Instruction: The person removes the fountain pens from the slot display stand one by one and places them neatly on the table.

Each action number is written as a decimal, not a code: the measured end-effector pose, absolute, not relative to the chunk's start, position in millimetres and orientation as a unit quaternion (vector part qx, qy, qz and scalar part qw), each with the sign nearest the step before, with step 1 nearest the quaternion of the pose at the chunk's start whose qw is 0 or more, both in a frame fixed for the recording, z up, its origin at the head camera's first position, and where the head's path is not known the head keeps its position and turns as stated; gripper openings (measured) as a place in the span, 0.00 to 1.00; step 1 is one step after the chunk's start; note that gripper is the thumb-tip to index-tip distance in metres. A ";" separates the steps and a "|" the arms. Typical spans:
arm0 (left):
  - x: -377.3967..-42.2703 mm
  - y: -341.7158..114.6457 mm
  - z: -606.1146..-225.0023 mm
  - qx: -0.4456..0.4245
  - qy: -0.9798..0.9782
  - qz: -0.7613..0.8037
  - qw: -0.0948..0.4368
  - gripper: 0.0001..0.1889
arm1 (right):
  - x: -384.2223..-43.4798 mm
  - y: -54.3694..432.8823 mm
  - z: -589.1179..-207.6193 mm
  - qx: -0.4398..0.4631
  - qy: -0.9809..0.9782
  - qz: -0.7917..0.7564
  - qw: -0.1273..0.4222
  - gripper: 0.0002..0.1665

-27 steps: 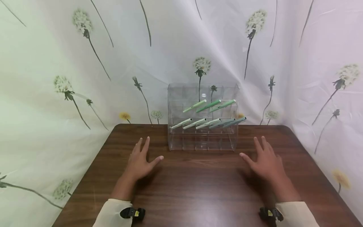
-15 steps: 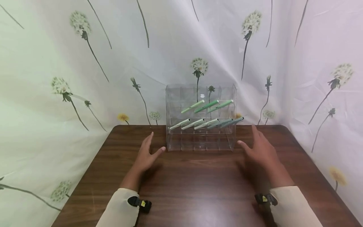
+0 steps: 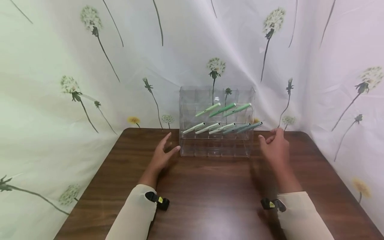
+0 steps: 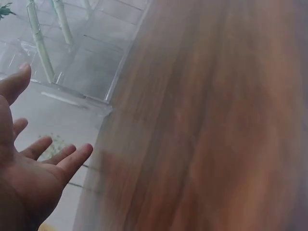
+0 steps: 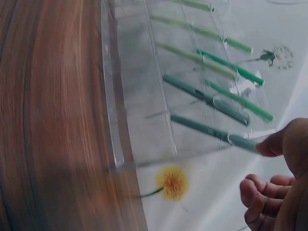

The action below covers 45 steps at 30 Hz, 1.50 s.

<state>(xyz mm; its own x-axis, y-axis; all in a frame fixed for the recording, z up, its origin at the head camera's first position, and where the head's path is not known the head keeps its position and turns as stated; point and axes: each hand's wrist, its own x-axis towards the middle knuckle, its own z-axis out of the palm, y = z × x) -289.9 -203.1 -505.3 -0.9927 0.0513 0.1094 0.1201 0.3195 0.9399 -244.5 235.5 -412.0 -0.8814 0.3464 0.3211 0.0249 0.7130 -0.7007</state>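
Note:
A clear acrylic pen rack (image 3: 214,151) stands at the back of the table. In its upper row lean three green pens (image 3: 223,109); its lower row bears several pale green and teal pens (image 3: 222,128). Beside the rack's left side is my left hand (image 3: 161,156), fingers spread, thumb close to the lower left corner; it holds nothing. My right hand (image 3: 276,148) is off the right side, fingers loosely bent and apart from the thumb. In the right wrist view its thumb tip overlaps the end of the outermost teal pen (image 5: 211,132); whether they touch is unclear.
The brown wooden table (image 3: 204,206) has rounded back corners. A white curtain (image 3: 135,50) printed with dandelions hangs behind and at both sides. Each sleeve carries a small black wrist camera (image 3: 163,204).
Both hands have moved forward towards the sides of the rack. The right hand's fingers, straight before, have bent. The rack and pens stay in place; the head view has shifted slightly.

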 end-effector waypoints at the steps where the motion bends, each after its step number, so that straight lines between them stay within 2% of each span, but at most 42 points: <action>1: -292.4 -199.7 -505.2 -0.054 -0.803 -0.593 0.030 0.45 | -244.3 232.3 -411.7 -0.109 -0.891 0.368 0.241 0.29; 4: -298.1 -191.1 -506.5 -0.059 -0.784 -0.617 0.033 0.44 | -245.5 226.1 -413.3 -0.108 -0.878 0.370 0.283 0.23; 7: -303.2 -188.0 -510.0 -0.065 -0.776 -0.627 0.038 0.44 | -249.3 224.0 -413.3 -0.110 -0.873 0.378 0.287 0.22; 12: -306.2 -187.1 -515.1 -0.071 -0.768 -0.636 0.033 0.43 | -262.5 230.5 -408.5 -0.097 -0.877 0.420 0.211 0.34; 16: -308.8 -184.9 -516.6 -0.074 -0.757 -0.648 0.032 0.41 | -277.8 239.1 -409.1 -0.042 -0.866 0.474 0.153 0.42; 19: -309.9 -182.4 -517.6 -0.074 -0.753 -0.653 0.038 0.40 | -287.2 242.8 -409.7 -0.013 -0.849 0.512 0.132 0.39; 28: -311.3 -171.1 -520.0 -0.063 -0.752 -0.654 0.048 0.36 | -302.0 248.0 -407.8 0.009 -0.829 0.548 0.113 0.20; 34: -308.8 -167.1 -519.7 -0.044 -0.759 -0.646 0.059 0.36 | -305.4 248.0 -409.1 -0.001 -0.836 0.541 0.093 0.17; 45: -307.3 -167.9 -524.5 -0.059 -0.766 -0.638 0.057 0.38 | -312.4 249.1 -414.1 0.023 -0.834 0.544 0.093 0.16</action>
